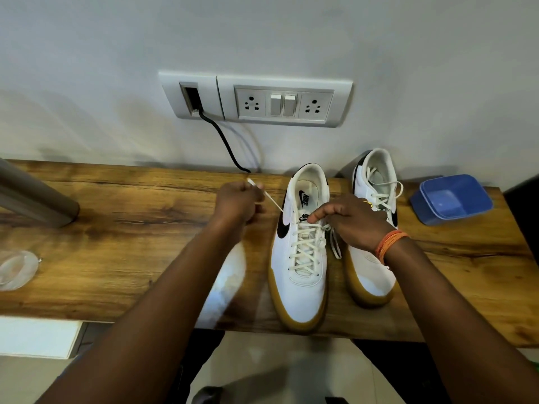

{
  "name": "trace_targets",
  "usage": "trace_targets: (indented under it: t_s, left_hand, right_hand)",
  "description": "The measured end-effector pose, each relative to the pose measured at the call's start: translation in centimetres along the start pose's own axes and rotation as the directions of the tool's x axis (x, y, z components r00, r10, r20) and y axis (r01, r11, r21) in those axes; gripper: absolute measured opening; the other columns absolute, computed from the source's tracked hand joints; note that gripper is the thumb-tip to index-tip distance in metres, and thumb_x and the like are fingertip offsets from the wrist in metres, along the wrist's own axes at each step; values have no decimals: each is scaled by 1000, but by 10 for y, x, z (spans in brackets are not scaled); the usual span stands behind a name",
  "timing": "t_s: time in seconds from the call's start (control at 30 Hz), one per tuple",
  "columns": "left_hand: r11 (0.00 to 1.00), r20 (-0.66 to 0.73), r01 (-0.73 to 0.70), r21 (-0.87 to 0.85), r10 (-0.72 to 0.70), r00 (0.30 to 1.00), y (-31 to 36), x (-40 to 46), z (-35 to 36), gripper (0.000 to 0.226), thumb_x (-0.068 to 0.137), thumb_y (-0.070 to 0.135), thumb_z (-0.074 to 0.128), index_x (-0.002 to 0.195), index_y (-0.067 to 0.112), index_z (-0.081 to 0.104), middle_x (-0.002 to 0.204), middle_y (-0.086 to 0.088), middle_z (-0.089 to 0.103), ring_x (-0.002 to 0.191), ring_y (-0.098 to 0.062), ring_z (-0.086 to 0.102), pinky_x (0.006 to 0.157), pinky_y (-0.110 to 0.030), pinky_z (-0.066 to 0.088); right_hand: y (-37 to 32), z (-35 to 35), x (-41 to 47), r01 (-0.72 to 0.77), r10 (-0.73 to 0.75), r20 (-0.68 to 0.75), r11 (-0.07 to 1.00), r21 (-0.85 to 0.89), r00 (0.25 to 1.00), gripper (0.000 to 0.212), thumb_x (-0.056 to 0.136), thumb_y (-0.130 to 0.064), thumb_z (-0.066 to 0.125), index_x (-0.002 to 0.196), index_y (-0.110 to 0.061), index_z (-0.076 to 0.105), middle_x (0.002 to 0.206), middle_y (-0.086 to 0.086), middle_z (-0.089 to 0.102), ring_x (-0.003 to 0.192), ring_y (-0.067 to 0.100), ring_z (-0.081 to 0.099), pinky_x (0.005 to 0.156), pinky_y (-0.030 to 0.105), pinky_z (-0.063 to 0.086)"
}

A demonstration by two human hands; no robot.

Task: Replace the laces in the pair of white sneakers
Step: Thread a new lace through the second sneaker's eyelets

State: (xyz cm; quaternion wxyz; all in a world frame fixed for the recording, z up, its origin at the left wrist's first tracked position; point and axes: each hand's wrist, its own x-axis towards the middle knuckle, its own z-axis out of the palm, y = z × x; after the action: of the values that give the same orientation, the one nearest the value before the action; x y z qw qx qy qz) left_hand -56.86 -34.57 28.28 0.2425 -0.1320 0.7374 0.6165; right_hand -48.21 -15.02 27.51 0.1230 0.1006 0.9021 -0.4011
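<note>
Two white sneakers with tan soles stand side by side on the wooden table (116,228), toes toward me. The nearer, left sneaker (300,281) is laced with a cream lace (304,252) almost to the top. My left hand (239,202) grips one lace end (272,201) and holds it taut up and to the left of the shoe. My right hand (353,220) pinches the other lace end at the top eyelets beside the tongue. The right sneaker (374,217) sits partly behind my right hand, its lace loose.
A blue plastic tub (452,199) stands at the table's right end. A clear lid or dish (17,268) lies at the left edge, below a grey pole (35,196). A black cable (226,142) drops from the wall socket panel (280,103) to the table's back edge.
</note>
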Motion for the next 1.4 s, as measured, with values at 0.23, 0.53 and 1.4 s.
trace_targets:
  t_s: [0.23, 0.53, 1.4]
  left_hand:
    - [971, -203, -54, -233, 6, 979, 16, 24, -39, 13, 99, 23, 58, 93, 12, 61, 82, 0, 60, 58, -9, 50, 46, -19, 36]
    - [949, -273, -130, -287, 49, 961, 18, 26, -42, 16, 99, 24, 58, 86, 15, 61, 79, 2, 58, 58, -10, 47, 50, -23, 32]
    - [985, -137, 95, -141, -115, 984, 6, 26, -32, 32, 100, 41, 51, 90, 12, 60, 76, -1, 56, 54, -12, 48, 47, -23, 35]
  right_hand:
    - [2, 2, 0, -19, 20, -30, 999, 25, 999, 45, 89, 4, 44, 91, -24, 79, 105, -4, 74, 93, 17, 66, 84, 38, 55]
    - [-5, 9, -3, -122, 117, -37, 981, -151, 992, 18, 77, -41, 57, 70, -56, 65, 112, -5, 62, 112, 21, 52, 99, 48, 41]
    - [-3, 6, 2, -98, 96, -107, 995, -14, 990, 34, 69, -64, 53, 68, -37, 74, 74, -10, 68, 75, 14, 63, 82, 43, 50]
